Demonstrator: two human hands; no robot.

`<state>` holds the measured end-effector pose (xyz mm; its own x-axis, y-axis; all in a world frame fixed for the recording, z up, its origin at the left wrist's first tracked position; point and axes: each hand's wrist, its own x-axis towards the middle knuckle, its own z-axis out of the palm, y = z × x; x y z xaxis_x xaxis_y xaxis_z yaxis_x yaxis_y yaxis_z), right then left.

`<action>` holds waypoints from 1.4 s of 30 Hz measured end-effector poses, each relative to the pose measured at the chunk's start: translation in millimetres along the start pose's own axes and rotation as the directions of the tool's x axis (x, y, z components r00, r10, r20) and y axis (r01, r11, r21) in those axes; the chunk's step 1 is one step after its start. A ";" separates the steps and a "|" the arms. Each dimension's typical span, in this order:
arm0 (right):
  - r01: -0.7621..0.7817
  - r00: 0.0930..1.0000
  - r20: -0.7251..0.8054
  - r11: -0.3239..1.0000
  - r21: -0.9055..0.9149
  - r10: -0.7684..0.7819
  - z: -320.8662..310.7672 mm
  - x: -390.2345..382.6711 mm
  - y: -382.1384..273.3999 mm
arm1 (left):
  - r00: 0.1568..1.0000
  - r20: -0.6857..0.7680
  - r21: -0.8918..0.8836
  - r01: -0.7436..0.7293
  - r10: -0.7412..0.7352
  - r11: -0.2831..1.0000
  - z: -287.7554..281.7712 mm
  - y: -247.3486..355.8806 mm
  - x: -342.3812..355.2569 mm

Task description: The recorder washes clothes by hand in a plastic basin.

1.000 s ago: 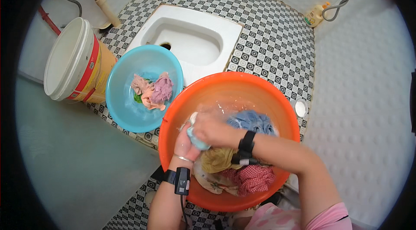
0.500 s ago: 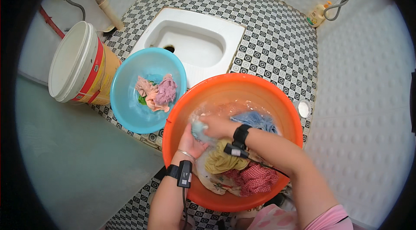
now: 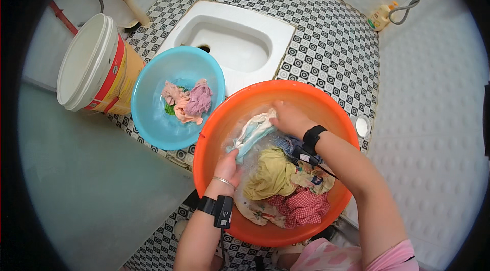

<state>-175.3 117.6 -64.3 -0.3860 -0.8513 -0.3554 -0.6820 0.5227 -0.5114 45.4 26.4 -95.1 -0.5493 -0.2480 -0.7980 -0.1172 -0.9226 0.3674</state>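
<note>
Pale blue-and-white cloth was stretched between both hands: the left hand had its fingers closed on the lower end, and the right hand had its fingers curled tight over the upper end, near the far rim of the orange basin. The cloth lay just at the soapy water, inside that basin, apart from the other laundry. Nearer the person sat a yellow garment and a red checked one, heaped together and wet. Left of the basin, touching its rim, stood a blue basin holding a small pink bundle, and beyond that a white bucket. A white squat pan was set in the checked tile floor behind. The step in hand looked like scrubbing or wringing this one piece; the next move would call for a firm two-handed twist or rub, keeping the drip over the basin.
</note>
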 end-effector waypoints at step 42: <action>0.157 0.986 -0.078 0.984 0.087 -0.150 30.1 -30.3 -25.5 | 0.988 0.096 -0.543 -0.047 0.117 0.838 40.3 -43.5 -18.8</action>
<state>-127.5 131.5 -64.0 -0.3261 -0.9211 -0.2125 -0.6774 0.3845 -0.6271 27.4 83.2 -76.9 -0.6362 -0.3249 -0.6998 0.3766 -0.9224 0.0859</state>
